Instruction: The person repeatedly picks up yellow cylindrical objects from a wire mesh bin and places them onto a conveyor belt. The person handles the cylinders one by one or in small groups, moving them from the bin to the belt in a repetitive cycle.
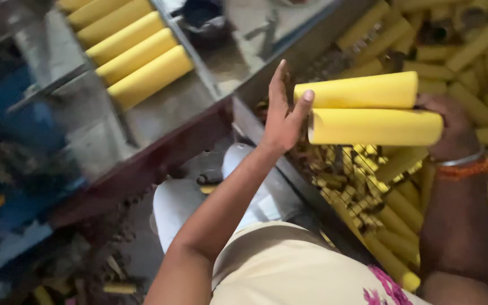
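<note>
While right hand [453,121] grips tubes [368,110], left hand [282,116] opens.

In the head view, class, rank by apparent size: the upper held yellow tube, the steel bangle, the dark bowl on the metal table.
1. Upper yellow cardboard tube between both hands.
2. Dark round bowl on the grey metal table, though it sits farther off and is cut by the edge, so unsure.
3. Thin steel bangle.

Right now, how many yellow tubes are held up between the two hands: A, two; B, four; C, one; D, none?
A: two yellow tubes lie stacked one above the other, the right hand gripping their far ends and the left hand open against the near ends, thumb on the upper tube.
</note>
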